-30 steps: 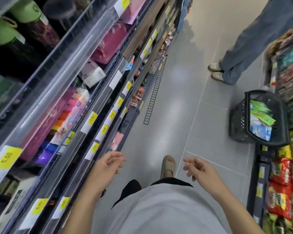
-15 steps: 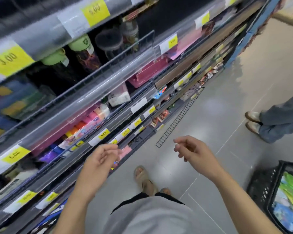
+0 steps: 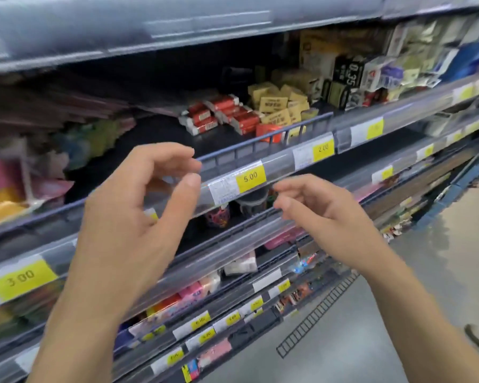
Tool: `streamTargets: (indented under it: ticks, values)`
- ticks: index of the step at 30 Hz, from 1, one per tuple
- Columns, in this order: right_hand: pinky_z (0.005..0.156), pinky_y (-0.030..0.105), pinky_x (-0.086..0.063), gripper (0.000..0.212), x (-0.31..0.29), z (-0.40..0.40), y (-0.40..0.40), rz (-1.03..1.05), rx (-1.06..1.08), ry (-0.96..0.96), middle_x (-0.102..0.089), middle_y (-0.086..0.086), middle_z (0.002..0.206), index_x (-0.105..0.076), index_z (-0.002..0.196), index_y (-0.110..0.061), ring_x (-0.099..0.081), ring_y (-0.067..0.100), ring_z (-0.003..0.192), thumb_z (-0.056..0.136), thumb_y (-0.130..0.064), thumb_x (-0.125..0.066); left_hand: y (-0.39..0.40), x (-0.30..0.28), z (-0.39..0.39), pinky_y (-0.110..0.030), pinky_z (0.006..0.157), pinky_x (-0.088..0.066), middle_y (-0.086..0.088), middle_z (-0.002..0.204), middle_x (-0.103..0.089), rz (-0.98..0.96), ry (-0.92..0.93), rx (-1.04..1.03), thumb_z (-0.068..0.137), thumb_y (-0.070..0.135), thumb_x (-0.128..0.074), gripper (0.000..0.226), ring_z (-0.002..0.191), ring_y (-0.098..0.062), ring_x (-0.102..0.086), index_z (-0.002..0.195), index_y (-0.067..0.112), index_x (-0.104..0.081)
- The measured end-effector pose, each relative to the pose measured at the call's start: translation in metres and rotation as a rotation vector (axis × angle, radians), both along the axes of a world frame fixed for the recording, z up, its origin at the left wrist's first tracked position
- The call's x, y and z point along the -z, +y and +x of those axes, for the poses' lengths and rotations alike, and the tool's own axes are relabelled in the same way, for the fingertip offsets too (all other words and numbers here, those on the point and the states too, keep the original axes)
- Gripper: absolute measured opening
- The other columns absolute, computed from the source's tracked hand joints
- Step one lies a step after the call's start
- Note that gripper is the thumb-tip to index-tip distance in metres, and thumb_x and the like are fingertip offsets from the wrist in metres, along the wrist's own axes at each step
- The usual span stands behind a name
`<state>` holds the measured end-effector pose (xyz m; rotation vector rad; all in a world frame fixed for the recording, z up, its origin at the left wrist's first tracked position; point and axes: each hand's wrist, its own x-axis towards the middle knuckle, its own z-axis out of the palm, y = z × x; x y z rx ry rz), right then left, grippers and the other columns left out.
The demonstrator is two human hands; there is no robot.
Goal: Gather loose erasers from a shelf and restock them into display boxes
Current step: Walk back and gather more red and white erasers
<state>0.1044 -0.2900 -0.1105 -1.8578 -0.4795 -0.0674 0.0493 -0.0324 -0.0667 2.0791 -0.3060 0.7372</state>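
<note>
Left hand and right hand empty, fingers loosely curled, raised before the shelf front edge, red erasers behind its rail

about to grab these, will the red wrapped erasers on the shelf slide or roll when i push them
The red wrapped erasers look like flat-sided blocks, so they should slide rather than roll. Their wrappers look glossy, so likely a little slippery in a hand. They lie loosely heaped, so a push may well scatter several; the shelf's front rail should stop them.

Price tags: yellow "5.00" and "2.00" sat on the shelf rail.
Floor: grey, glossy.
</note>
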Motion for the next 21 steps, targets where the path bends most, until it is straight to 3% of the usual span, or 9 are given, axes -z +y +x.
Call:
streamTargets:
  ticks: [3,5,8,10,13,17,21]
  values:
    - [0.079,0.027,-0.053,0.017,-0.038,0.033,0.006,-0.066,-0.034,-0.144,-0.068,-0.005,0.097,-0.067,0.115,-0.027,-0.063,0.019,0.09,0.098,-0.023,-0.064,-0.002,-0.015,0.027,-0.02,0.096,-0.042,0.026,0.12,-0.063,0.247,-0.018,-0.163,0.1,0.047,-0.054,0.028,0.115,-0.006,-0.06,0.127,0.04,-0.058]
    - [0.077,0.02,-0.05,0.017,-0.062,0.059,0.009,-0.171,-0.05,-0.269,-0.067,-0.009,0.097,-0.067,0.115,-0.025,-0.061,0.012,0.088,0.098,-0.023,-0.064,-0.006,-0.017,0.042,-0.028,0.094,-0.041,0.015,0.123,-0.064,0.405,0.058,-0.258,0.101,0.05,-0.053,0.038,0.117,-0.018,-0.058,0.132,0.031,-0.059]
    - [0.075,0.018,-0.049,0.017,-0.092,0.101,0.015,-0.405,-0.06,-0.451,-0.068,-0.005,0.097,-0.067,0.111,-0.026,-0.062,0.01,0.08,0.095,-0.024,-0.068,-0.016,-0.015,0.053,-0.039,0.073,-0.048,0.001,0.118,-0.07,0.606,0.125,-0.407,0.098,0.053,-0.052,0.044,0.107,-0.029,-0.065,0.129,0.024,-0.064]
    - [0.083,0.028,-0.05,0.026,-0.106,0.13,0.021,-0.67,-0.058,-0.528,-0.071,-0.004,0.109,-0.066,0.12,-0.029,-0.064,0.015,0.094,0.094,-0.035,-0.066,-0.021,-0.011,0.055,-0.033,0.06,-0.041,0.002,0.105,-0.074,0.704,0.1,-0.463,0.097,0.052,-0.053,0.039,0.092,-0.029,-0.07,0.119,0.024,-0.069]
    - [0.091,0.025,-0.038,0.043,-0.114,0.16,0.031,-0.973,-0.126,-0.537,-0.06,-0.002,0.134,-0.057,0.134,-0.031,-0.053,0.022,0.121,0.094,-0.048,-0.061,-0.023,-0.008,0.059,-0.03,0.057,-0.03,0.005,0.089,-0.073,0.852,0.106,-0.509,0.102,0.053,-0.046,0.038,0.077,-0.026,-0.068,0.106,0.028,-0.074]
    - [0.103,0.034,-0.036,0.049,-0.115,0.176,0.049,-1.213,-0.198,-0.51,-0.05,0.005,0.141,-0.055,0.135,-0.026,-0.04,0.03,0.131,0.094,-0.053,-0.058,-0.021,-0.004,0.062,-0.032,0.058,-0.035,0.005,0.087,-0.074,0.892,0.082,-0.518,0.1,0.051,-0.046,0.038,0.074,-0.025,-0.067,0.101,0.028,-0.076]
    - [0.095,0.034,-0.042,0.044,-0.12,0.179,0.056,-1.253,-0.232,-0.541,-0.054,0.004,0.128,-0.06,0.125,-0.024,-0.048,0.03,0.119,0.09,-0.051,-0.063,-0.022,-0.002,0.064,-0.033,0.06,-0.039,0.004,0.088,-0.074,0.868,0.054,-0.529,0.099,0.049,-0.05,0.035,0.073,-0.025,-0.066,0.099,0.027,-0.076]
